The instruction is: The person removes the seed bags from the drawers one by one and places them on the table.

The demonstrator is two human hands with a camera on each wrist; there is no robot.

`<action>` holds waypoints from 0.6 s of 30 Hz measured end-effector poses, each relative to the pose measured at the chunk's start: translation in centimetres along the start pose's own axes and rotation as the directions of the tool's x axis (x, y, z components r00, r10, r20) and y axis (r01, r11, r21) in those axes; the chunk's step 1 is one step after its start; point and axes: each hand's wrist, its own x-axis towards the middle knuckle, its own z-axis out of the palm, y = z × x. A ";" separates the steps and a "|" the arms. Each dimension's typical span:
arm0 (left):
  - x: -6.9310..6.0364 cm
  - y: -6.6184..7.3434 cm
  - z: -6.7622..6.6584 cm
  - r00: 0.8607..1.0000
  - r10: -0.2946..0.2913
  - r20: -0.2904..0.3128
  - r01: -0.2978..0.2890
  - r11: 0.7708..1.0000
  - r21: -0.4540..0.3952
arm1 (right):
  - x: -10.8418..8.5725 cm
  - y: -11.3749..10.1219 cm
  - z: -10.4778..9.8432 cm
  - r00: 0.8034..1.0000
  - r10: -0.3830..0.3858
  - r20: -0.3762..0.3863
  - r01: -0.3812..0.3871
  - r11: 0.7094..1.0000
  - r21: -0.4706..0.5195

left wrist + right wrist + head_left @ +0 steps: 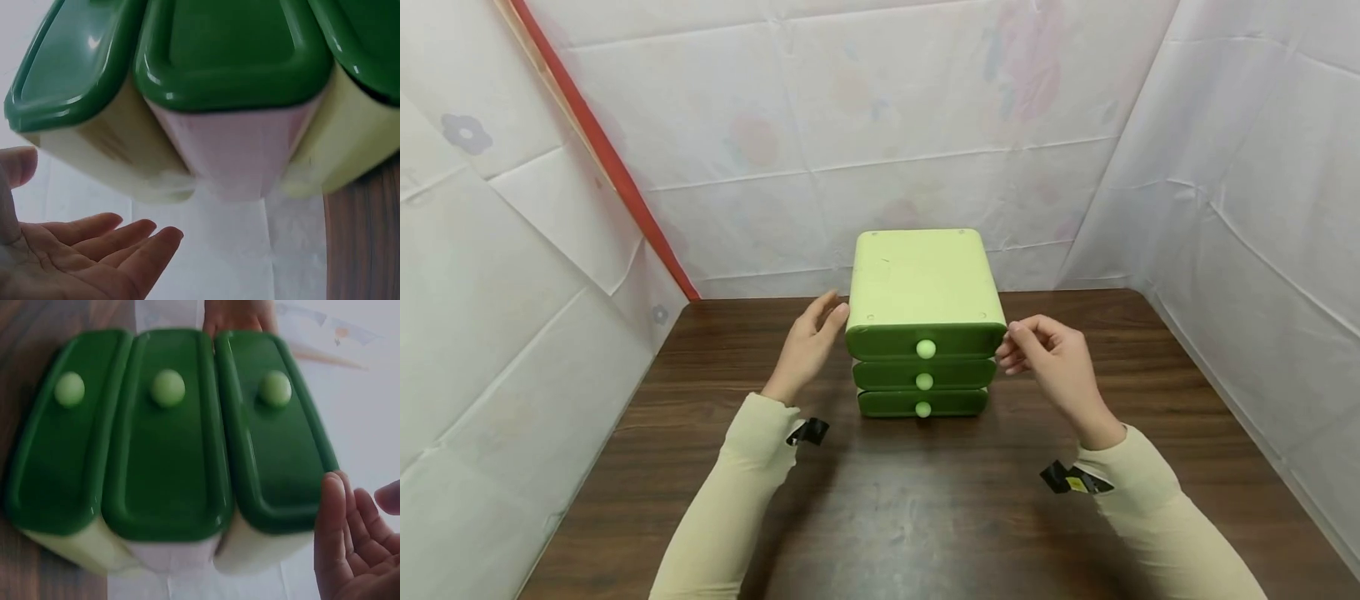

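A light green cabinet (927, 275) with three dark green drawers stands on the wooden table, each drawer front (231, 56) bearing a pale round knob (168, 388). All three drawers look closed. At the cabinet's left side my left hand (805, 346) is held with fingers relaxed and thumb apart; in the left wrist view the palm (81, 262) holds nothing. My right hand (1060, 362) is at the upper right corner, fingers loosely bent. In the right wrist view its fingertips meet or nearly meet the top drawer's edge; contact is hard to tell.
The dark wooden table (880, 517) extends in front of and beside the cabinet. White patterned sheeting (880, 108) hangs behind and on both sides, with a red strip (602, 150) at the left. Black straps (808, 431) are at both wrists.
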 end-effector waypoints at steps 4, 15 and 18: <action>0.3 0.2 0.5 0.999 -0.016 0.029 0.018 0.997 -0.074 | -0.4 0.0 1.4 0.994 0.043 0.102 -0.045 0.999 0.011; 0.4 1.1 1.5 0.997 0.006 0.080 0.008 0.984 -0.177 | 0.2 1.9 5.6 0.905 0.267 0.330 -0.288 0.957 0.016; 0.3 1.1 1.6 0.997 0.010 0.076 0.004 0.982 -0.189 | 0.3 1.8 6.3 0.896 0.276 0.347 -0.304 0.952 0.029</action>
